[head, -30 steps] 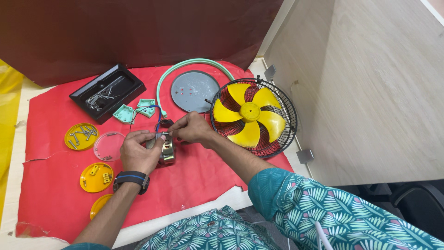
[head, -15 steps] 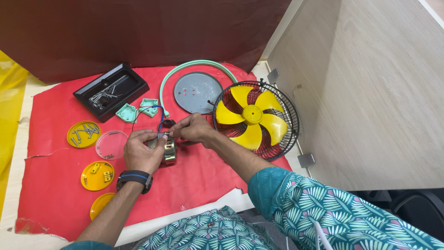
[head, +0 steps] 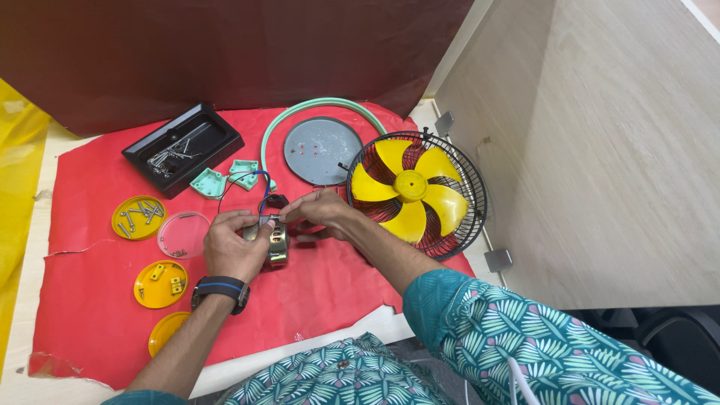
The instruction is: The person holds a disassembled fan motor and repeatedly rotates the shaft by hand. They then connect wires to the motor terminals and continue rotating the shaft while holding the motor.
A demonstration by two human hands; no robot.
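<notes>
Hands (head: 281, 229) closed around small motor (head: 276, 244)

Motor (head: 276, 241) between hands on mat (head: 90, 315); fan (head: 416, 193) right; lids (head: 139, 217) left; tray (head: 182, 148) behind.

A red sheet (head: 97, 315) is covering the pale table (head: 22, 300). A yellow fan blade (head: 409, 187) is showing inside a black wire guard (head: 477, 196). A mint-green curved tube (head: 315, 106) is ringing a grey disc (head: 322, 150). A black tray (head: 184, 146) is sitting far left, with yellow lids (head: 139, 217) below it. The sleeve (head: 540, 337) is showing a teal leaf pattern, and a black band (head: 220, 289) with a blue stripe is circling the left wrist.
</notes>
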